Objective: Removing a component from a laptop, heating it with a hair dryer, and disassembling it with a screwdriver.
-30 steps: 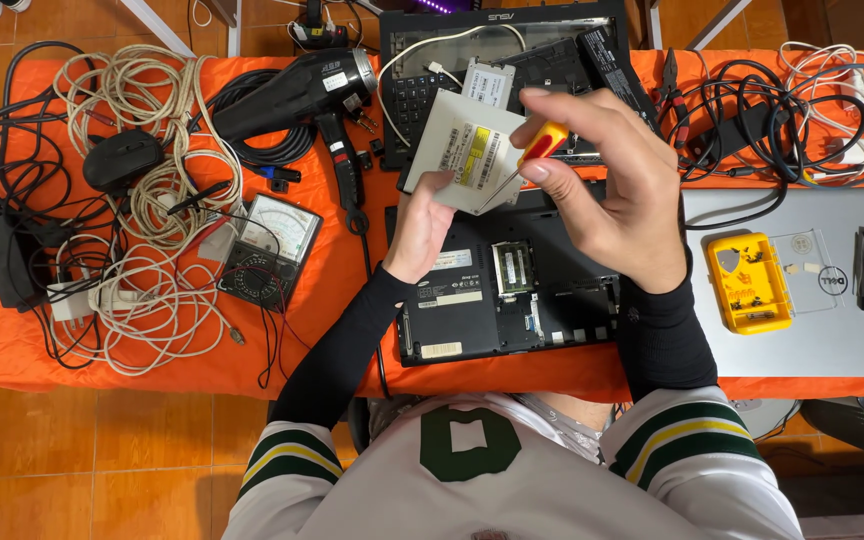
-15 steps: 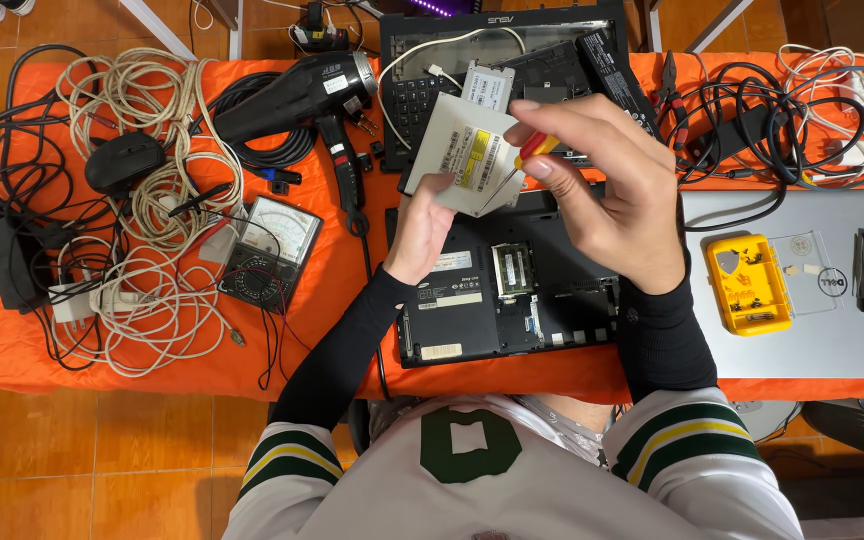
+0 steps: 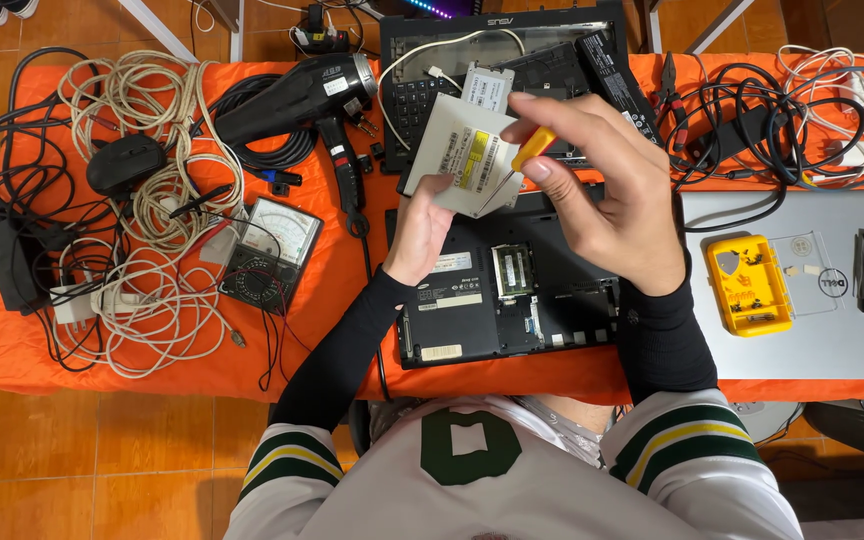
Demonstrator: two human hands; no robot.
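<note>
The left hand (image 3: 422, 225) grips the flat grey optical drive (image 3: 462, 155) by its near edge, long axis tilted away, while the right hand (image 3: 602, 190), just beside it, pinches a yellow-handled screwdriver (image 3: 532, 148) tipped against the drive's right edge, above the opened black laptop (image 3: 502, 300).

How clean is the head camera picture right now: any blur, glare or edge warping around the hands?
Head view: lighting is even and soft, shadows faint; the left hand and silver drive are sharp, the right hand with the screwdriver barely soft; no strong glare on the silver laptop lid; the orange table edges bow slightly from the wide lens.
</note>
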